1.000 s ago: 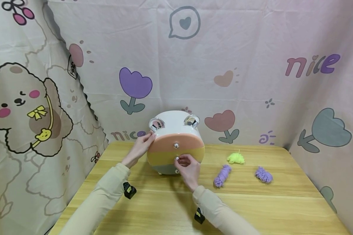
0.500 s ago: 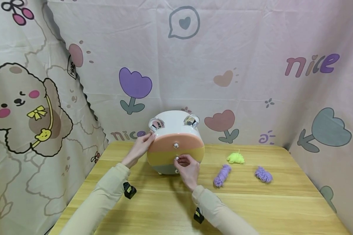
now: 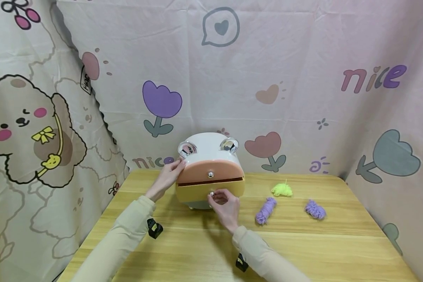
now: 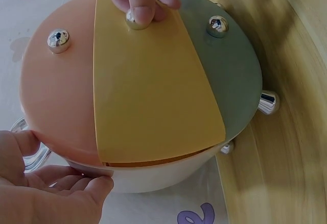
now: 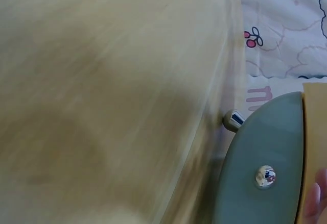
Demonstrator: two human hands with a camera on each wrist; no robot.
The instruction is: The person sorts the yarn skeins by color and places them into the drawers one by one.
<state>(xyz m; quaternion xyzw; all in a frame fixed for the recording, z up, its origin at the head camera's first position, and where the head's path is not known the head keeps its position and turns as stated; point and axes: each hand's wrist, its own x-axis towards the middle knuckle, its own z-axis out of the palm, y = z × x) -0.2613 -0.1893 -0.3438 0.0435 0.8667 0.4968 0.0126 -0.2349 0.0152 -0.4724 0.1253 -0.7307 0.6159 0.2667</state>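
Observation:
A small round-fronted drawer cabinet (image 3: pixel 211 147) stands on the table, white on top with two silver ear-like rings. Its front has an orange drawer (image 4: pixel 61 96), a yellow drawer (image 3: pixel 194 192) and a grey-green drawer (image 5: pixel 260 147), each with a silver knob. The yellow drawer stands slightly out, with a dark gap above it. My right hand (image 3: pixel 226 205) pinches the yellow drawer's knob (image 4: pixel 135 21) between thumb and finger. At the cabinet's upper left edge, beside one ear, my left hand (image 3: pixel 166 178) holds the body with curled fingers.
Right of the cabinet lie a neon yellow yarn bundle (image 3: pixel 282 190), a long purple yarn bundle (image 3: pixel 266 210) and a shorter purple one (image 3: pixel 315 210). Printed cloth (image 3: pixel 292 47) hangs behind the wooden table (image 3: pixel 183 250) and on both sides.
The yellow drawer has come a little way out toward me, and a gap now shows above it. My right hand has moved slightly nearer with the knob. The left hand keeps its place.

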